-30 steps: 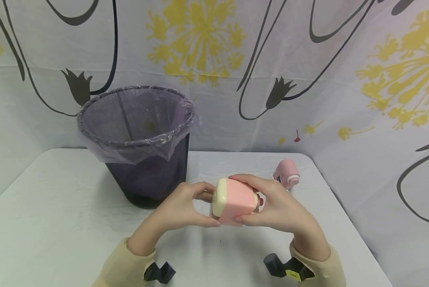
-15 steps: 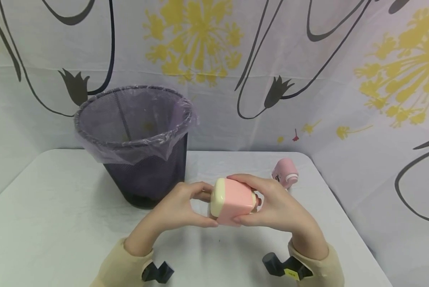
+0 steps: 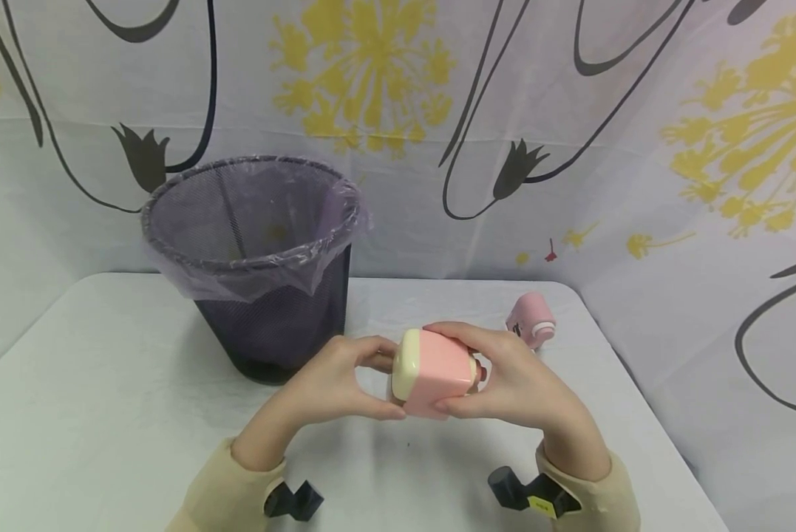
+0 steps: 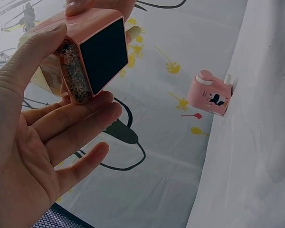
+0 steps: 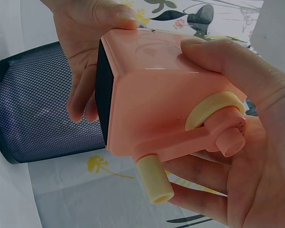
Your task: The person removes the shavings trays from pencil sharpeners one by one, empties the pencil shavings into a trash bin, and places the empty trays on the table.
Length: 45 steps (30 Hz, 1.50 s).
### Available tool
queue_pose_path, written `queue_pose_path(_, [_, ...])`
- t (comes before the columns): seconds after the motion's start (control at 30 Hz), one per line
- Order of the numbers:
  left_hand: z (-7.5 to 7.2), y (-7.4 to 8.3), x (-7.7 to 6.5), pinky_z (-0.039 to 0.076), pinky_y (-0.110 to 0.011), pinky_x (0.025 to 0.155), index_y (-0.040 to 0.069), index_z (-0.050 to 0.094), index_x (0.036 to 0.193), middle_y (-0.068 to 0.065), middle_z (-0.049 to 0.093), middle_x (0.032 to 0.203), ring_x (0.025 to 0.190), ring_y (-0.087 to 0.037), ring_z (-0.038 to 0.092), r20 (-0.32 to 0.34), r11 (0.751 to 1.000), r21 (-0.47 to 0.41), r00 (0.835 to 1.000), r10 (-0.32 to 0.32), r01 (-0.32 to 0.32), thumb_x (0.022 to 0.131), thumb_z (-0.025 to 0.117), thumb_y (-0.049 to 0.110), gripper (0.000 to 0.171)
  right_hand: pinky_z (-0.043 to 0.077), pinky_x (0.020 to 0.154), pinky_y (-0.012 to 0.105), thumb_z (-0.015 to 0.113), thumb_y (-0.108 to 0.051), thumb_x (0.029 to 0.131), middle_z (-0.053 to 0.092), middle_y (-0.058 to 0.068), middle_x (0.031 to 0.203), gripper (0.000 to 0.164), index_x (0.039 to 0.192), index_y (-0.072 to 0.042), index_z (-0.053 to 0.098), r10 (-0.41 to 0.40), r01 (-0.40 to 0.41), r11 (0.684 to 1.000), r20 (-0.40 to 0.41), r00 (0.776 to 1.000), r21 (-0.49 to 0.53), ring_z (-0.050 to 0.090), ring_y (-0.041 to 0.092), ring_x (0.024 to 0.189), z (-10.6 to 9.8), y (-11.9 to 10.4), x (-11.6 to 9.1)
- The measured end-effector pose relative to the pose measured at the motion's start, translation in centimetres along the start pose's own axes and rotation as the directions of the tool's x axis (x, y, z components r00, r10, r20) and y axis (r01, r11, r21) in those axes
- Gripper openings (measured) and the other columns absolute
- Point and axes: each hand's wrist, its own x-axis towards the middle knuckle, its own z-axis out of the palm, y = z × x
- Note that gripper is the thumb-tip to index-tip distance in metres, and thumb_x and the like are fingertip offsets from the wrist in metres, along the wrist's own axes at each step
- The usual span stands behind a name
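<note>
Both hands (image 3: pixel 431 384) gripping pink sharpener (image 3: pixel 434 373), mesh bin (image 3: pixel 264 258) behind, pink drawer (image 3: pixel 532 322) right

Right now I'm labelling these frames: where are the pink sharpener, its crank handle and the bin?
pink sharpener (image 3: pixel 437 369), head view, top face.
crank handle (image 5: pixel 154 180), right wrist view, cream knob.
bin (image 3: pixel 278 325), head view, mesh wall.

Pink-and-cream sharpener (image 3: pixel 432 372), purple-lined black mesh bin (image 3: pixel 258 258)
</note>
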Motion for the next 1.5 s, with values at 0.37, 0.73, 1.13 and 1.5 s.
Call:
queue_pose_path(0.37, [-0.07,-0.01,0.01,0.047,-0.035,0.094,0.008,0.065,0.113,0.005,0.071,0.1,0.098,-0.008,0.064,0.006,1.0,0.011,1.0,-0.007,0.007,0.067,0.089,0.025,0.054,0.047,0.057,0.024,0.085,-0.014,0.067,0.064,-0.009,0.108,0.067,0.128,-0.016,0.058,0.043,-0.042,0.999,0.021,0.999,-0.022,0.057,0.011,0.085,-0.04,0.1,0.01])
queue_pose_path(0.73, [-0.13,-0.04,-0.02,0.047,-0.034,0.093,0.008,0.065,0.113,0.005,0.071,0.1,0.097,-0.008,0.065,0.005,1.0,0.007,1.0,0.012,-0.012,0.067,0.089,0.024,0.054,0.047,0.064,0.026,0.085,-0.015,0.068,0.064,-0.01,0.108,0.066,0.128,-0.017,0.058,0.053,-0.052,0.998,0.032,0.998,-0.018,0.057,0.011,0.087,-0.07,0.02,0.04])
queue_pose_path(1.13, [-0.2,-0.08,-0.11,0.047,-0.032,0.093,0.008,0.066,0.115,0.006,0.071,0.099,0.097,-0.007,0.064,0.014,1.0,0.01,1.0,0.018,-0.018,0.068,0.088,0.024,0.055,0.047,0.063,0.025,0.085,-0.013,0.067,0.064,-0.009,0.108,0.067,0.128,-0.016,0.058,0.047,-0.046,0.999,0.031,0.998,-0.012,0.057,0.011,0.087,0.01,0.0,0.04])
queue_pose_path(1.5, [-0.23,0.04,-0.1,0.048,-0.03,0.091,0.006,0.066,0.116,0.004,0.071,0.101,0.095,-0.007,0.065,0.001,0.996,0.053,0.997,0.077,-0.077,0.068,0.088,0.021,0.055,0.047,0.066,0.026,0.086,-0.017,0.068,0.065,-0.009,0.106,0.066,0.128,-0.016,0.058,0.035,-0.035,0.999,0.032,0.999,-0.004,0.057,0.011,0.087,0.02,0.02,0.1])
